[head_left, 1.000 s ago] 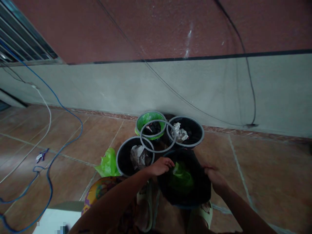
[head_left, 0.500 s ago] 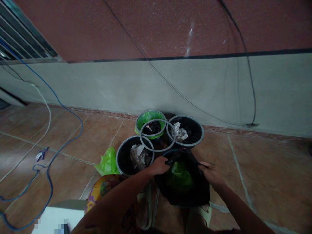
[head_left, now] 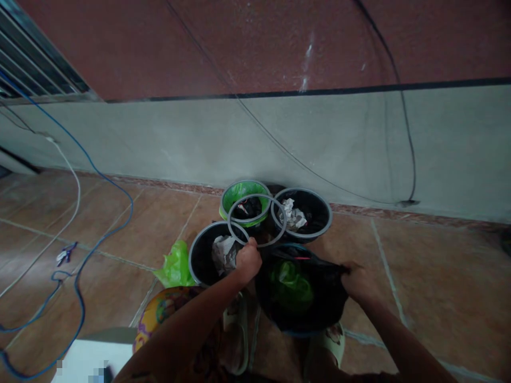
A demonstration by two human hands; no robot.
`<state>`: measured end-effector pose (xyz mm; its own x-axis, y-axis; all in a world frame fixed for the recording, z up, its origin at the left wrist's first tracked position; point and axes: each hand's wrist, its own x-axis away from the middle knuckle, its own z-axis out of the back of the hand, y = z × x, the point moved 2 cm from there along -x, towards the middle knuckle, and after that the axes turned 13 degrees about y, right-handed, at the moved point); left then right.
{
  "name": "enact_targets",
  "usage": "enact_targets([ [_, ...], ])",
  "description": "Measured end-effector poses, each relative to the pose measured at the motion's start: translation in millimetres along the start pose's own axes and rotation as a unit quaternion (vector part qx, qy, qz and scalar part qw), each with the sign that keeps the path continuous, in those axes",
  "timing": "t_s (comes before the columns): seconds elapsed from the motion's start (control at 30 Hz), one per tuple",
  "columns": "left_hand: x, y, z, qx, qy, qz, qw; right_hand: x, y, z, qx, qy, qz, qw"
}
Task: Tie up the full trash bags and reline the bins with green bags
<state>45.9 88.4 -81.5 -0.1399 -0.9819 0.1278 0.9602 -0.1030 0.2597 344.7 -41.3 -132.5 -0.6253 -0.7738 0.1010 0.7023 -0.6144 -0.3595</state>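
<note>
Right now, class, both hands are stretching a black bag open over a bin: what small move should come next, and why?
Probably fold the black bag mouth down over the bin's rim. The left hand and right hand grip opposite edges, holding it open around the green bag inside, but the edges are not yet tucked over.

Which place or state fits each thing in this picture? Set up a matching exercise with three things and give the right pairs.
Things:
1. black bag
2. grey ring
3. loose green bag

Places or states:
A. lying on the floor tiles left of the bins
B. held open between left hand and right hand
C. resting on top of the bin rims

Pairs: 1-B, 2-C, 3-A
</note>
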Motion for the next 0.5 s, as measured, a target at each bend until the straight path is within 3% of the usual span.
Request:
enact_targets([
  [0.13,5,5,0,-0.020,-0.018,-0.030,0.999,17,-29,-5,0.062,0.033,0.102,0.992],
  [0.23,7,4,-4,-0.037,-0.042,-0.051,0.997,24,-36,-14,0.068,0.015,0.151,0.986],
  [0.37,6,1,-4,-0.061,-0.046,-0.077,0.994,21,-30,-19,0.025,-0.019,0.147,0.989],
  [0.5,2,1,4,-0.059,-0.033,-0.073,0.995,12,-26,-6,-0.047,0.028,0.073,0.996],
])
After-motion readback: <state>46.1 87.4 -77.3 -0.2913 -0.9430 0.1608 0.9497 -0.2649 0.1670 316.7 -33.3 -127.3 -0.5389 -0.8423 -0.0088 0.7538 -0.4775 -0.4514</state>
